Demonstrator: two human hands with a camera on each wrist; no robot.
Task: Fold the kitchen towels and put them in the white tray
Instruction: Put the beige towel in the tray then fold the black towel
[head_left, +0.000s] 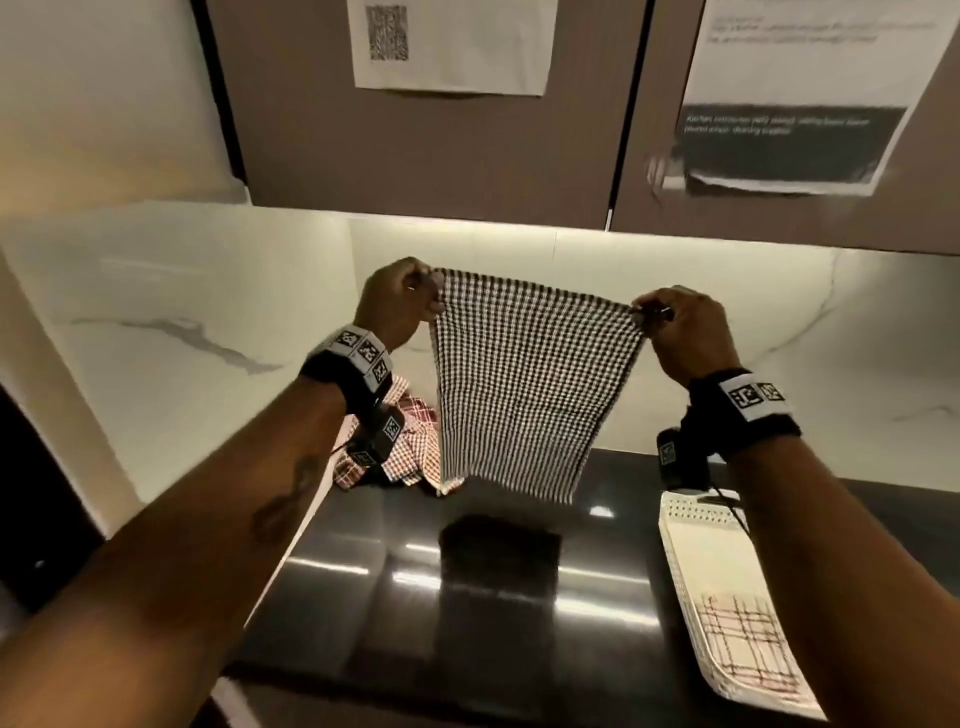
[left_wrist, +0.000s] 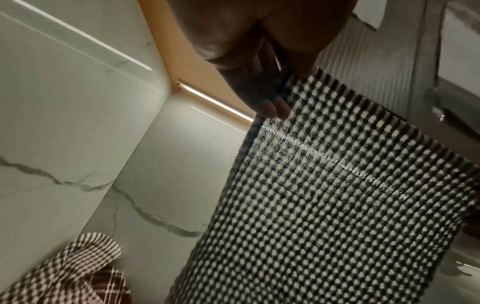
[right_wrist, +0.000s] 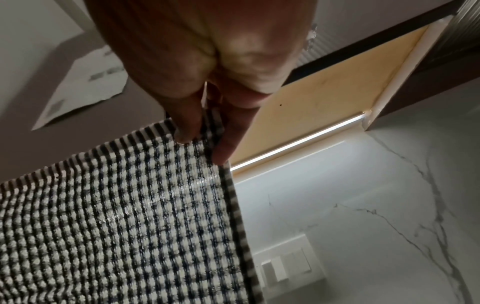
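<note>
A black-and-white checked towel (head_left: 524, 384) hangs spread in the air above the dark counter (head_left: 363, 597). My left hand (head_left: 405, 299) pinches its top left corner, and my right hand (head_left: 670, 322) pinches its top right corner. The left wrist view shows my left fingers (left_wrist: 270, 107) on the towel (left_wrist: 324, 205); the right wrist view shows my right fingers (right_wrist: 187, 127) clamping the towel (right_wrist: 130, 216) edge. A white tray (head_left: 691, 519) lies on the counter at the right, with a folded plaid towel (head_left: 743, 644) in it.
A heap of red-and-white checked towels (head_left: 410, 447) lies at the back of the counter against the marble wall, also seen in the left wrist view as the heap (left_wrist: 70, 273). Brown cabinets with taped paper sheets (head_left: 452, 47) hang overhead.
</note>
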